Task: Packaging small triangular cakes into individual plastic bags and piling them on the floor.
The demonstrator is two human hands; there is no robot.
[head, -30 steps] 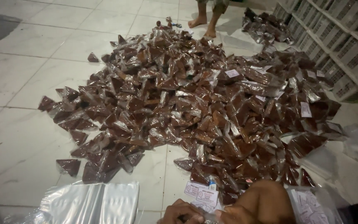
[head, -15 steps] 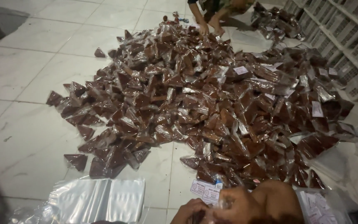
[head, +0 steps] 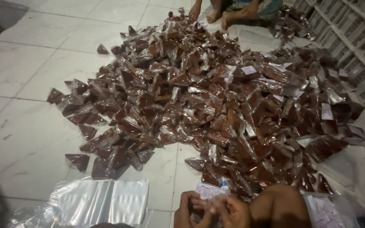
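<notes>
Two hands, left hand [head: 189,207] and right hand [head: 233,210], grip one small label [head: 207,191] beside one huge pile of brown packets [head: 216,109].

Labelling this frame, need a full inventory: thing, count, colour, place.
packets: several hundred, too many to count, clear plastic with dark brown filling, heaped on the floor mid-frame
empty bags: a flat stack, clear, floor at lower left
paper slips: a few, white, by the heap's near edge
floor tiles: white
racks: pale, upper right
another person's feet: two, bare, top edge
knee: one, bare, lower right
left hand: bottom centre, fingers against the right
right hand: bottom centre; what they pinch is unclear
</notes>
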